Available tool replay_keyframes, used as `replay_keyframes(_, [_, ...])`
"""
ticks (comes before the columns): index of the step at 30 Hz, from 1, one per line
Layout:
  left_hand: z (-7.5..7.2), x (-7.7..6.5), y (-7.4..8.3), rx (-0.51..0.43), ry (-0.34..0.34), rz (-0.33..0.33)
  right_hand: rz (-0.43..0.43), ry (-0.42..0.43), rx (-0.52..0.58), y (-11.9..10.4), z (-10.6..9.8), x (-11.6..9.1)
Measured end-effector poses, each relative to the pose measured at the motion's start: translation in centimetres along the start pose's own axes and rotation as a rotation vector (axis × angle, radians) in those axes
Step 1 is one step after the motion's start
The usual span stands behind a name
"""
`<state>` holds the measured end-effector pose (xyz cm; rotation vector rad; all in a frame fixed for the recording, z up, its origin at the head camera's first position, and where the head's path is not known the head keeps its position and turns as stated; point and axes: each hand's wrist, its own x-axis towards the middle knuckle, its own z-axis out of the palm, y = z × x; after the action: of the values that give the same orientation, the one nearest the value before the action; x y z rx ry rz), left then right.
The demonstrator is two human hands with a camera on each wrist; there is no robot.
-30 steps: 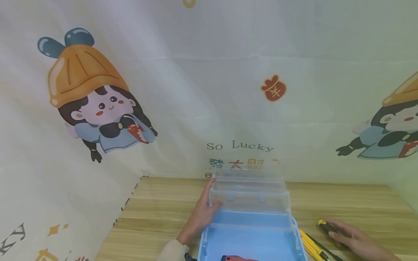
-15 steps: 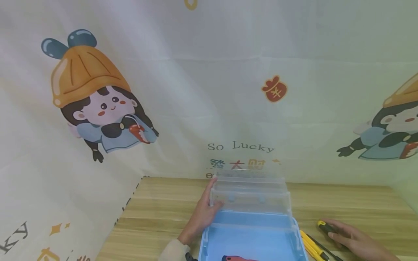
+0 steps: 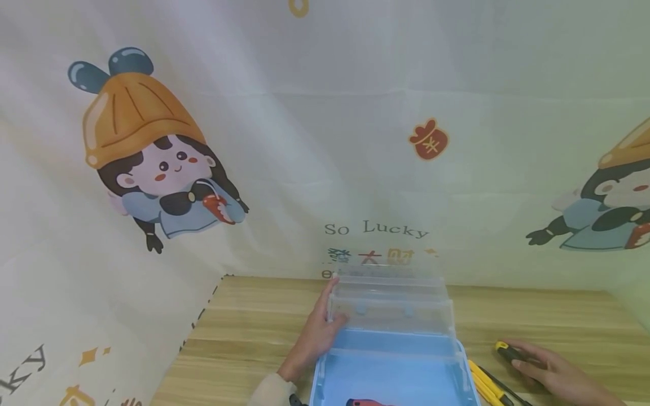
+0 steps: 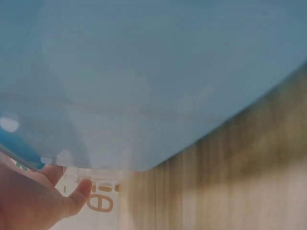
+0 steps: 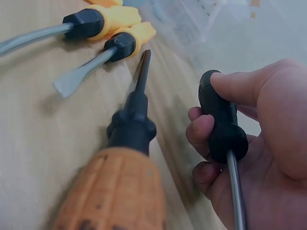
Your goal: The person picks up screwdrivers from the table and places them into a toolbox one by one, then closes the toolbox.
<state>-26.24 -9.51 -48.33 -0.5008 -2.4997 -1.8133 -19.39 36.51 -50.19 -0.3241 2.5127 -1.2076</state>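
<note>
Right hand (image 5: pixel 283 129) clamped round a black-gripped screwdriver (image 5: pixel 225 115), between the blue case's right edge and the desk's (image 3: pixel 244 316) right edge; clear of the surface or not, can't tell. Left hand (image 3: pixel 321 334) pinches the raised clear lid (image 3: pixel 393 316) at its left edge. Yellow-handled screwdrivers (image 5: pixel 128 42) lie beside the case (image 3: pixel 396 375). Step, I judge: grasping the tool—next move calls for a firm grip, lid steadied.
</note>
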Motion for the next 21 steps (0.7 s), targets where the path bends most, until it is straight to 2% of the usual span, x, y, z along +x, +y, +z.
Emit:
replay_keyframes(10, [0.0,0.0,0.1,-0.031,-0.013,0.016,-0.073,0.024,-0.015,-0.6,-0.1,0.2])
replay_keyframes(16, [-0.1,-0.1,0.1,-0.027,-0.010,0.009,-0.047,0.007,0.024,-1.5,-0.5,0.2])
replay_keyframes(21, [-0.1,0.0,-0.1,-0.006,-0.006,-0.014,-0.029,-0.029,0.107,-2.7,-1.0,0.1])
